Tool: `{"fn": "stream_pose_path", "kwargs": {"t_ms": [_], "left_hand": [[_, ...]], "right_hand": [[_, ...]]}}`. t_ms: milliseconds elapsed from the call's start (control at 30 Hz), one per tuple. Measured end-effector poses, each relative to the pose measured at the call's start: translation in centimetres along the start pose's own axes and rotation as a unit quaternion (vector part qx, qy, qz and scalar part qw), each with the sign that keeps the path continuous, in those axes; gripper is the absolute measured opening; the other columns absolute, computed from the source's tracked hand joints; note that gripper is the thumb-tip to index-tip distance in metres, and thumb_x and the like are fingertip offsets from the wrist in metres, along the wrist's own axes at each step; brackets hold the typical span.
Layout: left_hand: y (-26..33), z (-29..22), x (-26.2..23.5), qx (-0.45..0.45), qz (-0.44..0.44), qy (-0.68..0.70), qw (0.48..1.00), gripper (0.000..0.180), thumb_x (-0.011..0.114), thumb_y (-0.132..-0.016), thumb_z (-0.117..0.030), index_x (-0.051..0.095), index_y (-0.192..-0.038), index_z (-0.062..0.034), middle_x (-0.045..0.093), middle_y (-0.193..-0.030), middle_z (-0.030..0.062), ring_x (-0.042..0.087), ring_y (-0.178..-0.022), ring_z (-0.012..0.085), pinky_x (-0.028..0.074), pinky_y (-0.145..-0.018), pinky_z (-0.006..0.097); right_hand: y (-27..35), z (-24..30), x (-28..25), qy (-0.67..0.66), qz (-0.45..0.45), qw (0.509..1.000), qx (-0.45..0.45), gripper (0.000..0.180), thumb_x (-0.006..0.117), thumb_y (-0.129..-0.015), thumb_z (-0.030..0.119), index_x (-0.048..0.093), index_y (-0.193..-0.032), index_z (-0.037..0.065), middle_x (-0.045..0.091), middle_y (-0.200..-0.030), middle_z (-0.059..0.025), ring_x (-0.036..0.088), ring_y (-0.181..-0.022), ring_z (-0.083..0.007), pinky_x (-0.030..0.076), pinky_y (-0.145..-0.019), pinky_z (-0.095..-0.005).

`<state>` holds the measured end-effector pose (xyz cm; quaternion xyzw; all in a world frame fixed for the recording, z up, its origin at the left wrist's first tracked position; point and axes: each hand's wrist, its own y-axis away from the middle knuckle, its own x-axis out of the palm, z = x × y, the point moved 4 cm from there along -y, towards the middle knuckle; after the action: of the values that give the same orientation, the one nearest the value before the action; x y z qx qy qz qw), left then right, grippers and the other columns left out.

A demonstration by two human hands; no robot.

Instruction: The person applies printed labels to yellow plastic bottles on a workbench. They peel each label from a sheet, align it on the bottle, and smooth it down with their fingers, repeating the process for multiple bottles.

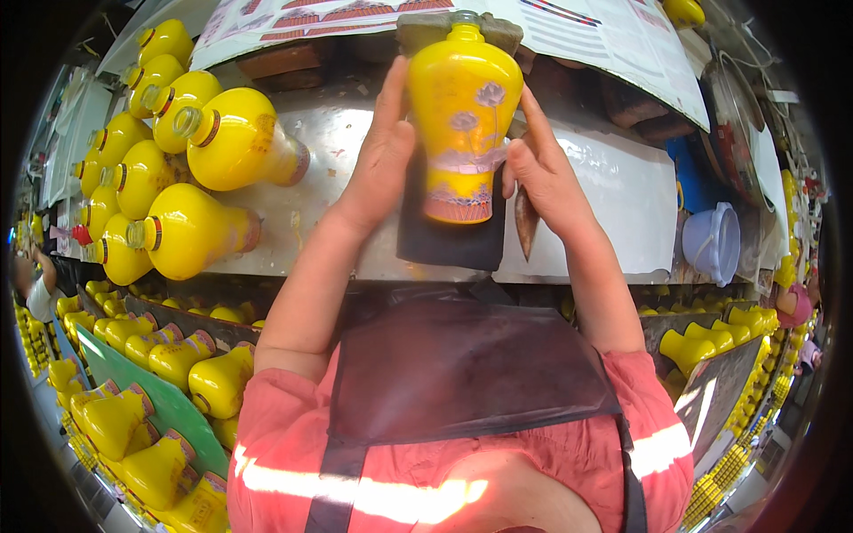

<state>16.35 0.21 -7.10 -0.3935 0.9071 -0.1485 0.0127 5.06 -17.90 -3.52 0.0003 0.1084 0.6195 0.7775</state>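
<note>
A glossy yellow bottle (pixel 458 98) with purple lotus prints and a patterned band near its base lies in front of me. Its clear threaded neck rests on a grey block (pixel 418 34), and its base is over a dark cloth (pixel 449 249). Along the bottle's left side, my left hand (pixel 386 151) is open with straight fingers, its thumb by the bottle. On the other side, my right hand (pixel 546 173) has its index finger stretched against the bottle and its lower fingers curled around a brown pointed tool (pixel 526 226), whose tip points toward me.
Several yellow bottles (pixel 235 138) lie grouped on the metal table (pixel 302 213) at left. White paper (pixel 613 204) covers the right side, beside a pale blue bucket (pixel 711 242). Printed sheets (pixel 613 58) hang over the far edge. More bottles (pixel 222 377) fill racks below, near a green board (pixel 151 391).
</note>
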Motion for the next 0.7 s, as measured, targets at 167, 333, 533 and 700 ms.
{"fn": "stream_pose_path", "kwargs": {"t_ms": [167, 333, 533, 700], "left_hand": [[0.7, -0.1, 0.3, -0.013, -0.005, -0.005, 1.0, 0.079, 0.056, -0.108, -0.031, 0.011, -0.17, -0.0133, 0.031, -0.167, 0.0107, 0.041, -0.146, 0.0236, 0.032, -0.121, 0.041], [0.5, -0.7, -0.1, -0.001, -0.03, -0.062, 0.998, 0.076, 0.057, -0.105, -0.028, 0.018, -0.168, -0.0096, 0.028, -0.168, 0.0145, 0.036, -0.15, 0.0273, 0.031, -0.122, 0.043], [-1.1, -3.8, 0.9, 0.202, -0.056, -0.342, 0.916, 0.079, 0.065, -0.094, -0.037, 0.036, -0.16, -0.0066, 0.031, -0.162, 0.0239, 0.03, -0.149, 0.0445, 0.023, -0.124, 0.052], [-2.3, -4.6, 1.8, 0.189, -0.047, -0.425, 0.884, 0.068, 0.066, -0.092, -0.038, 0.047, -0.153, -0.0127, 0.04, -0.153, 0.0225, 0.037, -0.141, 0.0444, 0.028, -0.121, 0.054]], "right_hand": [[0.4, 0.3, -0.3, 0.062, -0.041, 0.997, -0.017, 0.078, 0.068, -0.1, 0.029, 0.03, -0.166, 0.011, 0.067, -0.091, -0.006, 0.055, -0.067, -0.0054, 0.047, -0.062, -0.0231], [0.4, 2.0, -0.6, 0.083, -0.109, 0.989, -0.062, 0.066, 0.067, -0.102, 0.03, 0.042, -0.161, 0.012, 0.062, -0.089, -0.0017, 0.053, -0.064, -0.0052, 0.046, -0.06, -0.0219], [-1.1, 4.2, -0.7, 0.099, -0.118, 0.983, -0.101, 0.068, 0.075, -0.092, 0.031, 0.054, -0.151, 0.005, 0.064, -0.12, -0.0113, 0.051, -0.068, -0.0077, 0.048, -0.066, -0.0254], [-2.3, 4.4, 0.0, 0.119, -0.12, 0.981, -0.091, 0.071, 0.076, -0.089, 0.033, 0.054, -0.151, 0.005, 0.065, -0.121, -0.0138, 0.054, -0.071, -0.0107, 0.05, -0.07, -0.0268]]}}
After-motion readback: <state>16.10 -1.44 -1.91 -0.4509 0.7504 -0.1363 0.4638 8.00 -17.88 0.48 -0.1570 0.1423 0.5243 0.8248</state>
